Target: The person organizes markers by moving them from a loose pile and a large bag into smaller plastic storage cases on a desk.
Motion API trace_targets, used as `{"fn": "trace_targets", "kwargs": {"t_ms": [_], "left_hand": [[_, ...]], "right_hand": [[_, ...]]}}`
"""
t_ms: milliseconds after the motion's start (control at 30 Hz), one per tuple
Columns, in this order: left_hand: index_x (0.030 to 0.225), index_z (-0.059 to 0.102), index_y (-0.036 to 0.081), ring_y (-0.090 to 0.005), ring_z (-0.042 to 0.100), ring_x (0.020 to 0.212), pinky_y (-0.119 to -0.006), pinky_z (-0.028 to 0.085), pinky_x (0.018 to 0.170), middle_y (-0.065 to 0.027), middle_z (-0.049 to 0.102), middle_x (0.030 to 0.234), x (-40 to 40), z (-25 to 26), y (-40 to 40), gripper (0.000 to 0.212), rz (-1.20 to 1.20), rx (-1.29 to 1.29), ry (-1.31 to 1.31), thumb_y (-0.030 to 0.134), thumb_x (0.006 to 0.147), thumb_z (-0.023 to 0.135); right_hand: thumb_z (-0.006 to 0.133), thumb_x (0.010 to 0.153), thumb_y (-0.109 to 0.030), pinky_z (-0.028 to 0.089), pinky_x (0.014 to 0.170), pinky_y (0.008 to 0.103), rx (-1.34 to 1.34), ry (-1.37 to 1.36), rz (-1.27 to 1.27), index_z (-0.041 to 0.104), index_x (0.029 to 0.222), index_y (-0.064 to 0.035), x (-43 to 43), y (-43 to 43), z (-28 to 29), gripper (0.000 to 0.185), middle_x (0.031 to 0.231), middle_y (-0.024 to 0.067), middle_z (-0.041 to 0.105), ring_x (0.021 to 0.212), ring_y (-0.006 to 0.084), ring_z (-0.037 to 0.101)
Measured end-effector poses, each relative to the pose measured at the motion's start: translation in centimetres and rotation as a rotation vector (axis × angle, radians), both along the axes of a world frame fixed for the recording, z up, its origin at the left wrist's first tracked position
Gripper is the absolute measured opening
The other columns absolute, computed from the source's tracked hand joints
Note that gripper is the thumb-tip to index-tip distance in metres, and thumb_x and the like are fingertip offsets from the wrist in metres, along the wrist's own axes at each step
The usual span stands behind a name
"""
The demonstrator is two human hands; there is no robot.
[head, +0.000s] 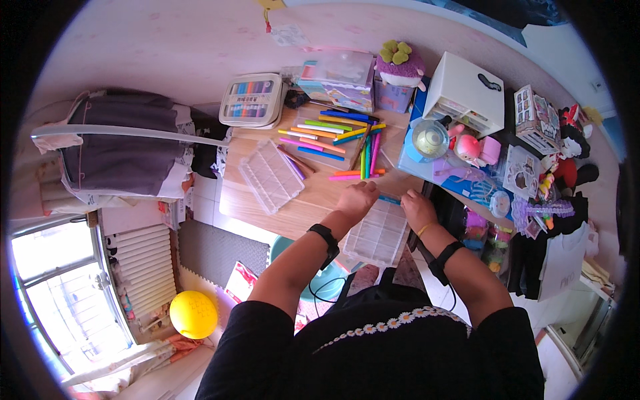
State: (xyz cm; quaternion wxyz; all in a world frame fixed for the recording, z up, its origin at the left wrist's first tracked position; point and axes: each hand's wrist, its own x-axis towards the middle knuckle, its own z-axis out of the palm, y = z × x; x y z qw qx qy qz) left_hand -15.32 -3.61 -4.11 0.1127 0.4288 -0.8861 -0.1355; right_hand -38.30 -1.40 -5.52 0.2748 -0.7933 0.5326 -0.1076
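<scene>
Both hands are over the near part of the wooden desk [315, 215]. A teal marker [389, 199] spans the gap between them, with my left hand [356, 201] at one end and my right hand [419, 210] pinching the other. My fingers partly hide its ends. Just below the hands, a transparent plastic compartment box [376, 237] lies near the desk's front edge. Beyond my left hand is a loose pile of coloured markers, including a pink marker [347, 177] and an orange marker [352, 172]. A second transparent divided tray [272, 177] rests at an angle to the left.
A lidded case of markers [251, 100] stands at the back left, near a patterned box [340, 82]. To the right are a white drawer unit [465, 90], a round transparent container [431, 140] and a pink-and-white toy [469, 148]. A yellow balloon [193, 315] sits low left.
</scene>
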Motion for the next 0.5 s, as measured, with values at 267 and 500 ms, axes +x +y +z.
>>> {"fn": "trace_targets", "kwargs": {"t_ms": [267,500], "left_hand": [[0.085,0.06,0.009,-0.0259,0.064,0.084,-0.038,0.055,0.068,-0.0072,0.059,0.09,-0.8,-0.4,0.5,0.009,0.035,0.013,-0.087,0.011,0.077,0.059],[0.081,0.062,0.009,-0.0242,0.065,0.084,-0.036,0.055,0.068,-0.0082,0.06,0.09,-1.2,0.0,1.1,0.005,0.081,-0.041,-0.115,0.01,0.077,0.06]], "right_hand": [[0.058,0.08,-0.005,0.049,0.069,0.0453,-0.049,-0.062,-0.054,0.056,0.074,-0.0042,0.3,0.3,-1.3,0.006,0.083,0.0148,0.056,0.082,0.0357,0.06],[0.058,0.082,-0.006,0.05,0.071,0.0452,-0.103,0.028,-0.061,0.058,0.075,-0.0051,0.8,0.2,-1.0,0.007,0.084,0.0145,0.058,0.082,0.0359,0.061]]}}
